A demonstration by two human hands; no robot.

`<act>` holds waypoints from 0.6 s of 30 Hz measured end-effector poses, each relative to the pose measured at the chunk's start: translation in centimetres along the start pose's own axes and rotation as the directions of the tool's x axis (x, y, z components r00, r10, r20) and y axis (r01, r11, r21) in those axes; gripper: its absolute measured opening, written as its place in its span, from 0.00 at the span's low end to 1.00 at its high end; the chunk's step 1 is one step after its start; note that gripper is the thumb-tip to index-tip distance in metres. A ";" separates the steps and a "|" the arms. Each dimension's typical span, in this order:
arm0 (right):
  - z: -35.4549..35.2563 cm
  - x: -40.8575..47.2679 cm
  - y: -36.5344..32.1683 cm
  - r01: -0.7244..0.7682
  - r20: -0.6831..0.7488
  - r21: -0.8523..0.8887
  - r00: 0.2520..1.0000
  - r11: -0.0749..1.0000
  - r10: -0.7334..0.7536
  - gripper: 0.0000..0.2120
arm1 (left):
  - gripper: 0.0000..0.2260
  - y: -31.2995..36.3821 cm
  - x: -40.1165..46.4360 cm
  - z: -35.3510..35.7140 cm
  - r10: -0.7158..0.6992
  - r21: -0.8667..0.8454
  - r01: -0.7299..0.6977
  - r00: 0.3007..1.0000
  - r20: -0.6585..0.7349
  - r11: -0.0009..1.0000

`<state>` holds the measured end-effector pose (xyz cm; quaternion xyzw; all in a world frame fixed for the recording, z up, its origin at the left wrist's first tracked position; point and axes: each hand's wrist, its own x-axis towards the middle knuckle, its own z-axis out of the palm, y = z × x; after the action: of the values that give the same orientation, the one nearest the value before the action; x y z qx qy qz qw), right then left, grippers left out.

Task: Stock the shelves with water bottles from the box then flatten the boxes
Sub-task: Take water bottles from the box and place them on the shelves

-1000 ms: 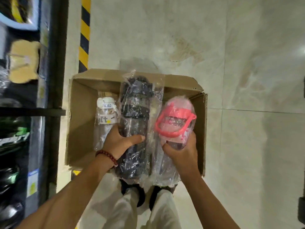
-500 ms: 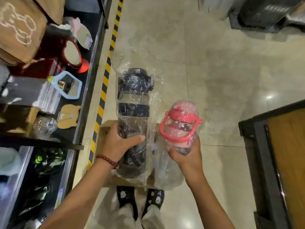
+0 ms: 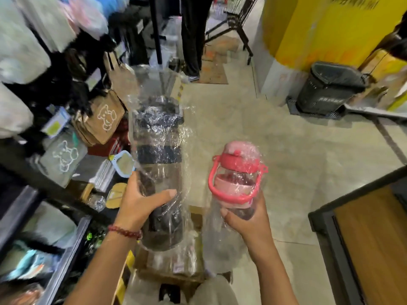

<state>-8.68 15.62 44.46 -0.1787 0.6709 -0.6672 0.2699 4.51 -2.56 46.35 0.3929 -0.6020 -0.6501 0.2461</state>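
Note:
My left hand (image 3: 141,201) grips a tall black water bottle (image 3: 159,155) wrapped in clear plastic, held upright in front of me. My right hand (image 3: 244,219) holds a shorter pink bottle (image 3: 236,172) with a red-pink lid and carry handle, also in a plastic bag, just right of the black one. Both bottles are raised above the cardboard box (image 3: 196,219), which shows only in part below and behind them on the floor.
Shelves (image 3: 55,190) on my left carry brown pouches, small mirrors and packaged goods. A dark wooden stand (image 3: 363,234) is at the right. Further off stand a black bin (image 3: 330,86), a yellow pillar (image 3: 319,29) and a person's legs (image 3: 191,36).
Both hands have lifted the bottles up out of the box. My view has swung upward from the box to the aisle and shelves.

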 end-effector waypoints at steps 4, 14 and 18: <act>1.0 -0.2 -1.5 -0.005 0.084 0.082 0.996 0.997 -0.002 0.38 | 0.43 1.7 -2.8 -1.6 0.020 -0.040 -0.023 0.998 -0.067 0.999; 2.4 1.7 -5.2 -0.015 0.387 0.090 0.922 0.996 -0.021 0.43 | 0.40 3.5 -8.3 -2.3 0.075 -0.186 -0.169 0.901 -0.427 0.968; 2.6 1.0 -4.5 -0.074 0.509 0.075 0.861 0.994 0.026 0.34 | 0.33 2.7 -11.9 -1.9 0.049 -0.232 -0.217 0.822 -0.567 0.948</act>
<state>-8.47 12.71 48.91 -0.3175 0.5491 -0.6199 0.4619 12.36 5.35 51.56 0.4810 -0.4302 -0.5692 0.5095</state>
